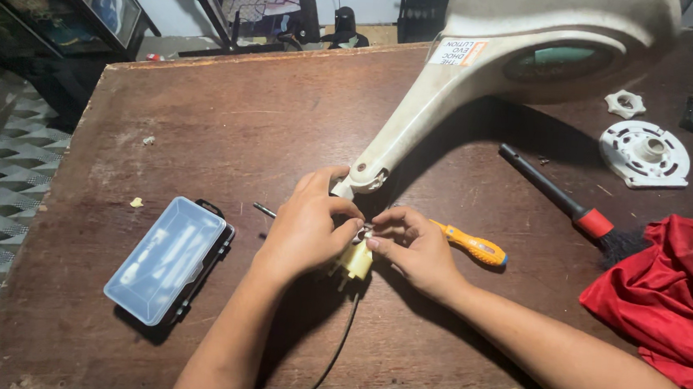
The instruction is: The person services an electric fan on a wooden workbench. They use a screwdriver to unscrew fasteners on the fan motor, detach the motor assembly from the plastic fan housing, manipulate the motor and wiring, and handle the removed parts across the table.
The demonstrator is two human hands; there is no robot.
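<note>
Both my hands are down at the middle of the brown bench [230,121]. My left hand [305,231] has its grip closed round the top of the small yellow plug [356,261], thumb and fingers curled tight. My right hand [414,252] pinches the same plug from the other side, fingertips meeting at its upper end. The plug's black cord [338,344] trails toward me. An orange-handled screwdriver [473,246] lies just behind my right hand. The cream appliance body [484,82] leans in overhead. A clear plastic case [167,259] sits to my left.
</note>
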